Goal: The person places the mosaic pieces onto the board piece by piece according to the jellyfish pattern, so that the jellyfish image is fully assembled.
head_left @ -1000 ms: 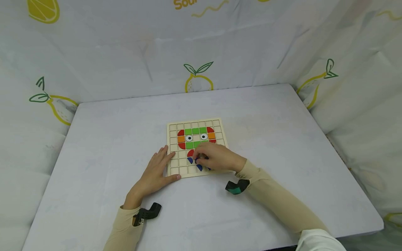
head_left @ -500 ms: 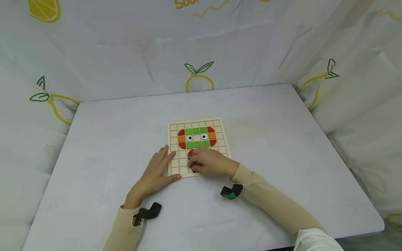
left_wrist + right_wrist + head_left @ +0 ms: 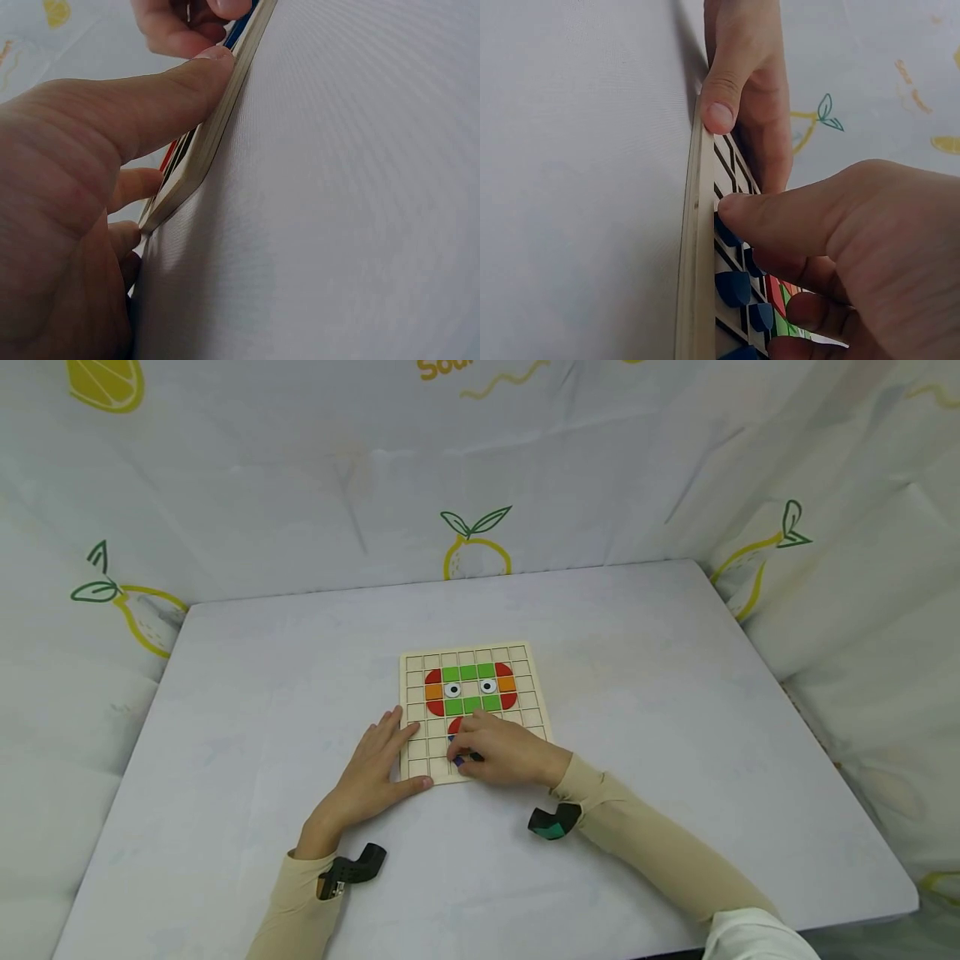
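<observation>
A square wooden grid board [image 3: 414,693] lies on the table with coloured tiles on it. My left hand [image 3: 367,768] rests along its left edge, fingers spread and thumb at the near corner. Over the lower part of the board, my right hand [image 3: 510,750] pinches a small blue rounded tile [image 3: 724,231] between thumb and finger, down at the grid's near row. Other blue tiles [image 3: 733,289] sit beside it in the right wrist view. A red rounded tile [image 3: 455,725] shows above the fingers. My right hand hides part of the lower rows.
Farther up the board, green tiles [image 3: 468,672], orange tiles [image 3: 433,692], red corner tiles and two eye tiles [image 3: 488,686] form a pattern. White cloth covers the table [image 3: 637,652]. A lemon-print curtain [image 3: 300,485] stands behind and at both sides.
My right hand has shifted left and slightly nearer across the board's lower rows, then stays almost still. A red tile at the pattern's right is now uncovered. My left hand has not moved.
</observation>
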`<state>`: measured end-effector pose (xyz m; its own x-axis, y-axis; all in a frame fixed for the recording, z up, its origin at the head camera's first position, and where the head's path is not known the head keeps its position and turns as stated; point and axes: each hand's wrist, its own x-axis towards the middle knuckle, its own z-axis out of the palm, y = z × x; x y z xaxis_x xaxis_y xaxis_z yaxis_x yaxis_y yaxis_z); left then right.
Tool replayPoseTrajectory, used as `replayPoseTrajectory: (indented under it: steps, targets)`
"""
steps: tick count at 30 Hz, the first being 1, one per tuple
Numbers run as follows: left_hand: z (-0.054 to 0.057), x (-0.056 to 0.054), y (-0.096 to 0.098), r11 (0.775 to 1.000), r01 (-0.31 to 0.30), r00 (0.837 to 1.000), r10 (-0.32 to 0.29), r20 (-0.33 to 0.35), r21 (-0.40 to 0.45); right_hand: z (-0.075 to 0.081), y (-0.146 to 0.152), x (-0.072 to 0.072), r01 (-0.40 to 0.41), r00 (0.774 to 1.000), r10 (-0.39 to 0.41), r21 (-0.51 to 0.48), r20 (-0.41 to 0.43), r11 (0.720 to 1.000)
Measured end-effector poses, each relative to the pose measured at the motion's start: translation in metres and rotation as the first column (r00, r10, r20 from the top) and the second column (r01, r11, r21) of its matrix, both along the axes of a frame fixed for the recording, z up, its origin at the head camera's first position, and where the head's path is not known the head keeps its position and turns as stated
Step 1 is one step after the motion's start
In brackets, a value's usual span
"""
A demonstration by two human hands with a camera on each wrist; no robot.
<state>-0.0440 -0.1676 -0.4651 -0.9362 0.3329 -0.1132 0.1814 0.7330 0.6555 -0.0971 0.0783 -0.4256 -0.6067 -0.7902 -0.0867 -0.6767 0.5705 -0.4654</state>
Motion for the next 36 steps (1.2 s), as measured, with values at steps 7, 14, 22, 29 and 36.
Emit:
replayPoseTrajectory:
  steps: [7,14,22,29,36]
  targets:
    - [-0.001,0.0,-0.001,1.0,-0.002,1.0,0.002,0.006,0.003,-0.001,-0.002,0.0,-0.004,1.0,0.003,-0.013,-0.014,1.0]
    - [-0.001,0.002,0.0,1.0,-0.007,1.0,0.007,0.006,-0.005,0.001,-0.002,-0.001,-0.01,0.999,0.01,-0.004,0.037,1.0]
    - [0.0,0.001,0.004,1.0,-0.016,1.0,0.016,0.018,0.001,0.024,0.019,-0.026,0.082,0.99,-0.071,-0.082,0.124,0.993]
    - [-0.002,-0.003,0.005,1.0,-0.016,1.0,0.016,0.027,-0.018,0.044,0.049,-0.066,0.22,0.961,-0.191,-0.133,0.202,0.966]
    - [-0.008,-0.015,-0.005,0.999,0.029,0.998,-0.031,0.06,0.034,0.062,0.08,-0.118,0.356,0.925,-0.344,-0.051,0.158,0.933]
